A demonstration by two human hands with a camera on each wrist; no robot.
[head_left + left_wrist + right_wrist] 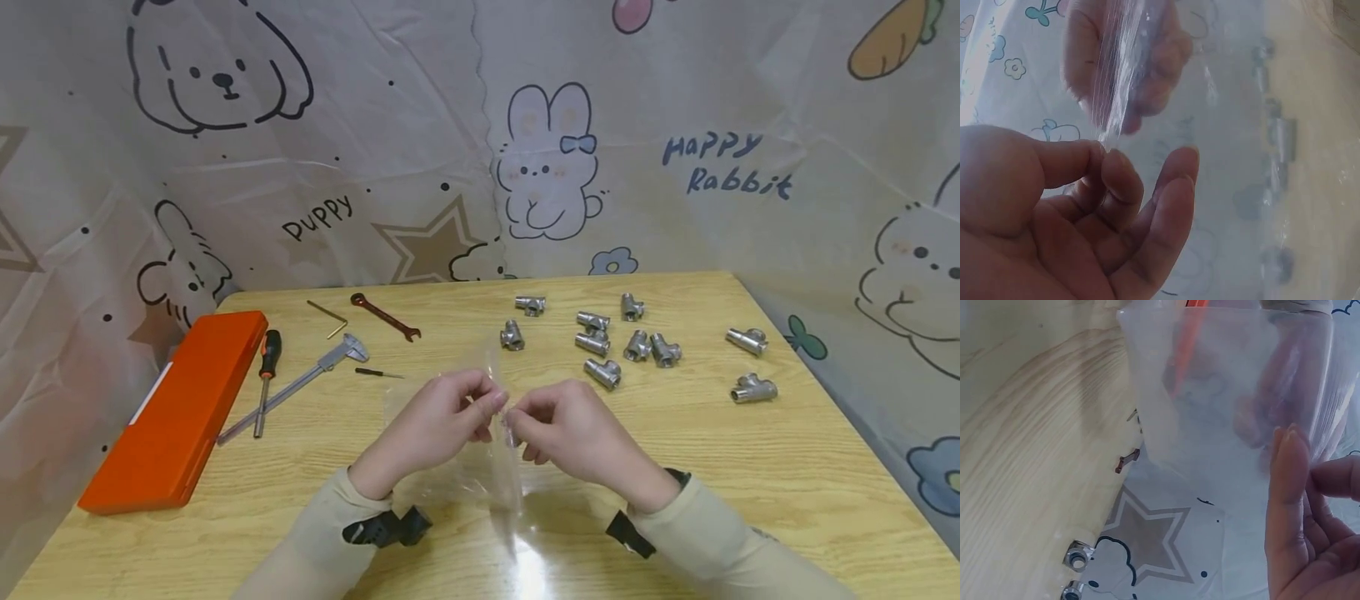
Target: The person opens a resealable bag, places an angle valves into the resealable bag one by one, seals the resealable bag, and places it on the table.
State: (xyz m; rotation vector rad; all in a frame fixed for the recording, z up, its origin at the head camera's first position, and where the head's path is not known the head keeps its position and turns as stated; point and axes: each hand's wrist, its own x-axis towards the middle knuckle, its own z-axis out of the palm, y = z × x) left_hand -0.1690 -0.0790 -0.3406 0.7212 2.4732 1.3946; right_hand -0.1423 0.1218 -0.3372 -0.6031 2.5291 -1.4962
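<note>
A clear plastic bag [480, 454] is held up over the wooden table [787, 467], just in front of me. My left hand [442, 425] pinches the bag's top edge between thumb and fingers. My right hand [558, 425] pinches the same edge right beside it. In the left wrist view the left hand [1100, 206] grips the bag's folded edge [1116, 81], with the right hand blurred behind the film. In the right wrist view the right hand's fingers [1291, 506] hold the bag [1222, 406], and the left hand shows through it.
Several metal tee pipe fittings [603, 346] lie scattered on the far right of the table. At the left are an orange case [176, 408], a screwdriver [265, 375], a caliper [300, 385], a hex key [330, 318] and a red wrench [384, 317]. Printed cloth hangs behind.
</note>
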